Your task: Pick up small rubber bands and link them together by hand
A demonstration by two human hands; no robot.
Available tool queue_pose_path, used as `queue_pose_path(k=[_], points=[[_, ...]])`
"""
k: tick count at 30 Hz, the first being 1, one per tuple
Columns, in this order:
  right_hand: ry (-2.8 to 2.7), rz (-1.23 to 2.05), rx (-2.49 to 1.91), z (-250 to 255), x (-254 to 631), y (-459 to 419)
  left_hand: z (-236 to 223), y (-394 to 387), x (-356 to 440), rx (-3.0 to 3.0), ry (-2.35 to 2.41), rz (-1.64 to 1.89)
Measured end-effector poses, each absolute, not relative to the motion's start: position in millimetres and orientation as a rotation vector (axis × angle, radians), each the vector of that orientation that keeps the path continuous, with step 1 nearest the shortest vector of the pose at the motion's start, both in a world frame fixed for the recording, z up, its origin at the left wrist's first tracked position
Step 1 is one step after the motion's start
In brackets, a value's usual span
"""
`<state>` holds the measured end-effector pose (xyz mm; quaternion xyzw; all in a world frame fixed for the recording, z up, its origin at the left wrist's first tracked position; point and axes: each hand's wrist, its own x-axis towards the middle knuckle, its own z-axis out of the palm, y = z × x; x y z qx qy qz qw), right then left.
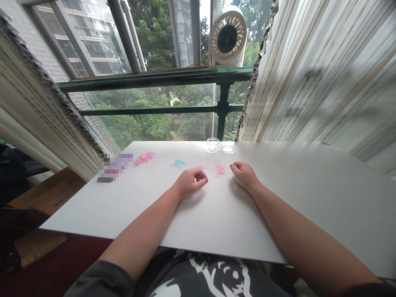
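Note:
My left hand (190,182) rests on the white table (130,206) with its fingers curled into a loose fist, beside a faint scatter of tiny pink bits (200,167). My right hand (244,174) lies on the table too, fingers curled under, just right of a small pink pile (219,169). Nothing shows in either hand. Further left are a small teal pile (179,163) and a larger pink pile (145,157). A small clear jar (213,144) and its flat clear lid (228,149) stand behind the hands.
A blurred purple object (115,167) lies at the table's left back. A window with a green railing (154,77) is behind the table, a white fan (228,36) on the sill. Striped curtains (318,74) hang on both sides.

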<state>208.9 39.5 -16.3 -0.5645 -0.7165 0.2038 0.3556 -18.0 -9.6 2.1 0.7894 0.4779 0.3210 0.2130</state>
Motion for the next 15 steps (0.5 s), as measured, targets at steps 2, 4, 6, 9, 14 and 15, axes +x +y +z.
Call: queue_pose_path(k=[2,4,6,9,14,15], points=[[-1.93,0.588,-1.426,-15,208,35,3,-7,-22,2.183,1.349,0.913],[-2.056,0.67,-1.371,-13,206,29,4,-5,-28,2.172,1.377,0.939],[-2.236,0.741,-1.303,-11,203,23,6,-3,-34,2.166,1.405,0.969],[-2.445,0.736,-1.247,-8,197,14,9,0,-46,2.163,1.472,1.015],[-2.503,0.622,-1.264,-7,191,9,12,11,-91,2.035,1.716,1.147],[-2.499,0.606,-1.267,-7,190,9,11,13,-106,1.97,1.803,1.188]])
